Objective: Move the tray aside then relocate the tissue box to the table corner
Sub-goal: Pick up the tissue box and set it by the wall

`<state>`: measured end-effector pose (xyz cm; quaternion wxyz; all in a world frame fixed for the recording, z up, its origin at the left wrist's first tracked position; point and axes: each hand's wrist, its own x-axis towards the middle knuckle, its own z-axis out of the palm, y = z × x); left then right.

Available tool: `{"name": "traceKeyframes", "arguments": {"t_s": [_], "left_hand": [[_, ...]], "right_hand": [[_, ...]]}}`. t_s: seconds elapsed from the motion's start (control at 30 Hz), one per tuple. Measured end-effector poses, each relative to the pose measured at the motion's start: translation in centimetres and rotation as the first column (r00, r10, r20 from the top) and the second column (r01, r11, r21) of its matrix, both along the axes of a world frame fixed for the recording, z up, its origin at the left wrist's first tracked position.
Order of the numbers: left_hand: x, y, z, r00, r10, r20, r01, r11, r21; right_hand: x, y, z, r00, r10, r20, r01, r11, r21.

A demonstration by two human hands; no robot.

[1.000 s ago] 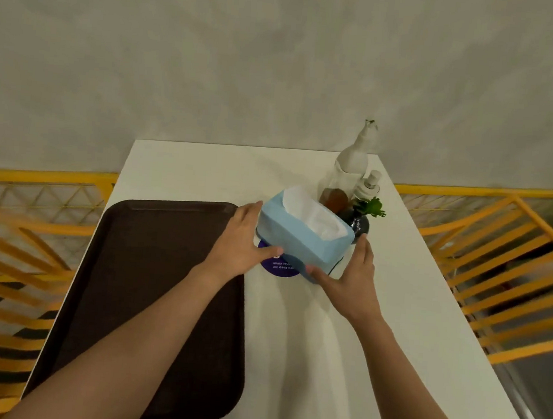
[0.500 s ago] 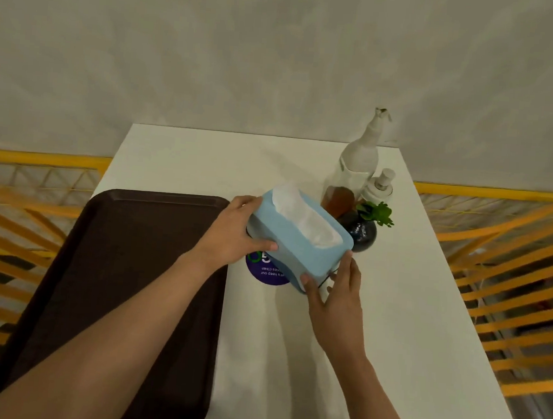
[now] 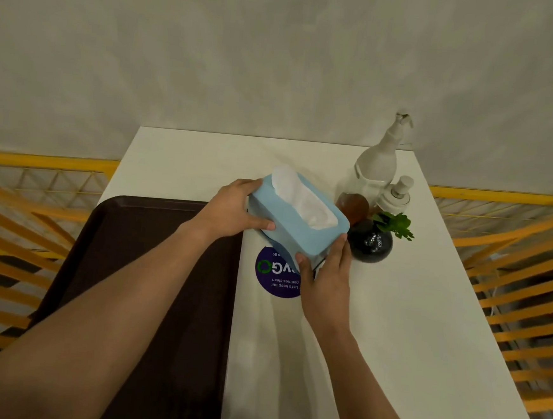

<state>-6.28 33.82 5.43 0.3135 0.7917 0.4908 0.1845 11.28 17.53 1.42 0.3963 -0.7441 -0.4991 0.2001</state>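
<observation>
A light blue tissue box (image 3: 292,225) with white tissue showing on top is held tilted just above the white table (image 3: 408,319). My left hand (image 3: 233,211) grips its far left end. My right hand (image 3: 327,276) grips its near right end. A dark brown tray (image 3: 136,297) lies along the table's left side, under my left forearm, with its left edge past the table edge.
A round purple sticker (image 3: 278,277) lies on the table under the box. Right of the box stand a white spray bottle (image 3: 380,161), a small pump bottle (image 3: 397,195) and a black vase with a green plant (image 3: 373,241). Yellow railings flank both sides.
Both hands have lifted the tissue box off the purple sticker and shifted it away from me, toward the far side of the table. More of the sticker shows now.
</observation>
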Motion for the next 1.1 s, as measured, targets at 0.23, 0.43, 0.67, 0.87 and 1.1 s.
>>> {"name": "traceKeyframes", "arguments": {"t_s": [0.23, 0.43, 0.67, 0.87, 1.1], "left_hand": [[-0.4, 4.1, 0.1, 0.999, 0.048, -0.001, -0.048, 0.999, -0.023], [-2.1, 7.6, 0.3, 0.995, 0.102, -0.019, -0.102, 0.995, -0.005], [-7.2, 9.1, -0.1, 0.96, 0.282, -0.003, -0.281, 0.957, 0.072], [-13.0, 8.9, -0.9, 0.896, 0.441, 0.058, -0.445, 0.889, 0.112], [-19.6, 9.9, -1.3, 0.831, 0.534, 0.155, -0.543, 0.839, 0.022]], "right_hand": [[-0.5, 5.0, 0.2, 0.999, -0.016, 0.037, 0.017, 1.0, -0.024], [-0.7, 10.1, 0.4, 0.999, 0.048, 0.005, -0.048, 0.999, 0.005], [-2.7, 16.6, 0.9, 0.967, 0.256, -0.008, -0.256, 0.966, -0.018], [-7.0, 20.4, 0.9, 0.908, 0.417, -0.038, -0.417, 0.909, 0.005], [-12.3, 23.9, 0.3, 0.872, 0.483, -0.076, -0.482, 0.875, 0.032]]}}
